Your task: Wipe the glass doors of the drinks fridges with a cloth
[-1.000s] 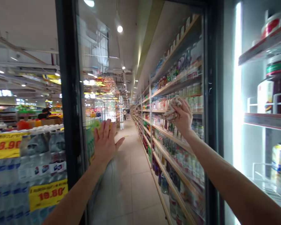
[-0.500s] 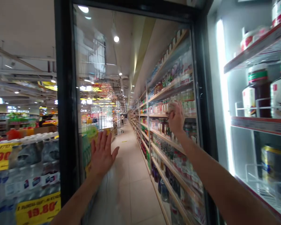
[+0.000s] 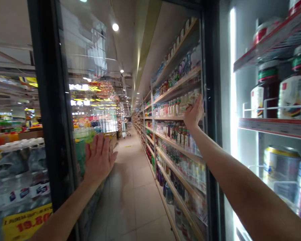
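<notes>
The right hand [image 3: 194, 114] curls around a crumpled cloth [image 3: 192, 97], beside the three o'clock upright [image 3: 212, 93] of the glass door [image 3: 130, 117]. Toward eight o'clock from the cloth, the empty left hand [image 3: 98, 159] spreads flat.

A crumpled pale cloth [image 3: 192, 99] sits near the right edge of an open glass door [image 3: 134, 113]
</notes>
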`<state>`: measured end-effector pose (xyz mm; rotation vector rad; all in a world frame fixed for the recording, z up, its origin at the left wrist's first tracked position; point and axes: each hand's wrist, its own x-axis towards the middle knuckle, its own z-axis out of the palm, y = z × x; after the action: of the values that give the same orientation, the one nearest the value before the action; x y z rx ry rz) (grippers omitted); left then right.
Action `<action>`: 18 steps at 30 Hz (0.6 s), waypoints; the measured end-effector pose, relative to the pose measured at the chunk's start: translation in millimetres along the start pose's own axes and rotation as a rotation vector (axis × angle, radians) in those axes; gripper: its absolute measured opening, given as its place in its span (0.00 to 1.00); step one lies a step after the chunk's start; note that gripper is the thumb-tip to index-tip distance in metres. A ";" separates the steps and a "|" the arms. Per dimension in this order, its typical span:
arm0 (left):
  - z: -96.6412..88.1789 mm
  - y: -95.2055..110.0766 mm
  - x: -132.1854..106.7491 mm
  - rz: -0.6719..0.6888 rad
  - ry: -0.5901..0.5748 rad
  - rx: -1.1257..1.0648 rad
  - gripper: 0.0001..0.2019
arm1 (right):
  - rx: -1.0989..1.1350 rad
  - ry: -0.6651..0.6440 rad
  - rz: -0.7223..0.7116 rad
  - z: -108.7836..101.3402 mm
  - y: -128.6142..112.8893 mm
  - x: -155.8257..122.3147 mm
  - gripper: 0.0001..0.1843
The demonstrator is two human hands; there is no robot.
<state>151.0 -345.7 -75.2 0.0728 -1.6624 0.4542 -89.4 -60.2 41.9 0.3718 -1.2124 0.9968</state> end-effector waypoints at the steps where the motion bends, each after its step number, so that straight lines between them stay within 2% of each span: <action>1: 0.1 0.2 0.0 -0.003 0.000 0.001 0.34 | 0.001 0.041 0.032 3.6 0.1 3.7 0.31; 3: -0.1 0.5 0.3 -0.002 0.003 -0.002 0.34 | 0.013 -0.010 -0.065 7.0 -9.9 -0.3 0.30; 6: -0.6 0.6 0.7 -0.001 0.004 -0.017 0.34 | 0.027 -0.264 -0.442 1.2 -19.9 -13.3 0.27; 7: -0.7 0.7 0.6 -0.003 0.001 -0.021 0.34 | 0.019 -0.305 -0.498 -1.6 -16.4 -13.0 0.26; 8: -0.6 0.7 0.5 -0.005 0.000 -0.023 0.34 | 0.007 -0.291 -0.476 -3.4 -10.3 -9.2 0.26; 11: 0.1 1.0 0.0 -0.017 0.002 -0.029 0.34 | -0.030 -0.057 -0.137 2.1 5.0 10.6 0.26; 12: 0.5 1.0 -0.1 -0.023 0.003 -0.034 0.34 | -0.034 -0.005 -0.059 6.6 2.7 14.2 0.27; 13: 0.9 0.8 -0.2 -0.027 0.003 -0.041 0.34 | -0.031 0.004 -0.043 11.1 -4.5 13.9 0.28; 15: 1.6 0.0 -0.5 -0.037 -0.003 -0.062 0.34 | -0.012 -0.094 -0.148 15.9 -29.6 1.5 0.29; 18: 2.4 -1.6 -1.2 -0.053 -0.012 -0.102 0.33 | 0.050 -0.442 -0.531 7.6 -61.4 -24.7 0.30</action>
<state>149.4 -348.2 -76.1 0.0440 -1.6884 0.3297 -45.2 -110.0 38.0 0.9356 -1.3796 0.4935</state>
